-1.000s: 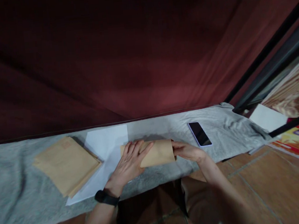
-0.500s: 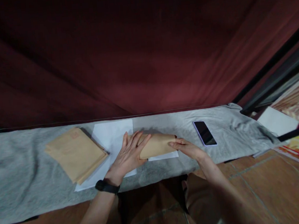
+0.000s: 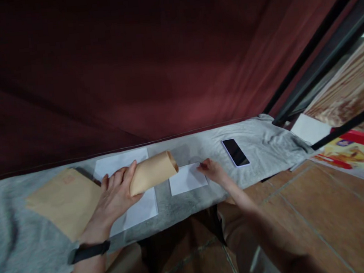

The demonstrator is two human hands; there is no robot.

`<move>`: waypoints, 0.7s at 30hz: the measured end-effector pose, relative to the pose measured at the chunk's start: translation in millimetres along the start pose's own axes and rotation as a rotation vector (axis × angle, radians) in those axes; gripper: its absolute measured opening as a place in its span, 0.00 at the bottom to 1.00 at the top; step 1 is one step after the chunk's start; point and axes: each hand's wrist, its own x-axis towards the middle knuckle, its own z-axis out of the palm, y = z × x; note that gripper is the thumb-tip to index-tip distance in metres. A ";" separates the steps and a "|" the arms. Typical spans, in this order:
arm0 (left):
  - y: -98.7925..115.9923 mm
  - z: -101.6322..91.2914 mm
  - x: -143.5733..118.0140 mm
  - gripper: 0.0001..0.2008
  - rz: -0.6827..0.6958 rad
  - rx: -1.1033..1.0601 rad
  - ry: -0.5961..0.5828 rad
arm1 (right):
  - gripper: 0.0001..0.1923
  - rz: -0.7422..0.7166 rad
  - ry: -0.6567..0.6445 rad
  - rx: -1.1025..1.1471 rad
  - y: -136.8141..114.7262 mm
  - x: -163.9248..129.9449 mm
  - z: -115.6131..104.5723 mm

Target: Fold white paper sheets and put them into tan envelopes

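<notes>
My left hand point(image 3: 118, 192), with a black band on its wrist, is closed around a brown paper envelope point(image 3: 155, 171). The envelope is curled so that its right end gapes; it is held above the bench, partly over a large white sheet point(image 3: 144, 209). At the upper right corner of a smaller white sheet of paper point(image 3: 188, 179), the fingertips of my right hand point(image 3: 213, 170) are pinched together. That sheet lies flat on the grey cloth. Left of my left hand is a stack of brown envelopes point(image 3: 67, 199), overlapping the large sheet.
A phone point(image 3: 236, 152) with a pale purple edge lies to the right on the grey cloth point(image 3: 266, 145). Behind hangs a dark red curtain point(image 3: 162, 69). Black bars point(image 3: 321, 41) and a colourful printed board point(image 3: 357, 152) stand at the right, above the tiled floor point(image 3: 330, 208).
My left hand has carried the brown envelope leftward, uncovering the smaller white sheet. My right hand has let go of the envelope and is now at that sheet's corner. The view has turned slightly.
</notes>
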 end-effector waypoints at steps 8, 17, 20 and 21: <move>-17.7 3.2 -6.1 0.46 -0.029 0.014 -0.028 | 0.21 0.009 0.036 -0.389 -14.0 -21.0 31.5; -26.3 8.0 -9.1 0.46 -0.033 -0.015 -0.035 | 0.10 -0.107 0.030 0.117 -3.8 8.8 4.2; -29.6 15.3 -8.6 0.49 -0.061 -0.007 -0.067 | 0.13 -0.161 0.111 0.400 -5.1 18.6 -7.0; -30.2 17.7 -8.2 0.49 -0.067 -0.010 -0.074 | 0.13 -0.186 0.125 0.472 -6.7 20.0 -8.4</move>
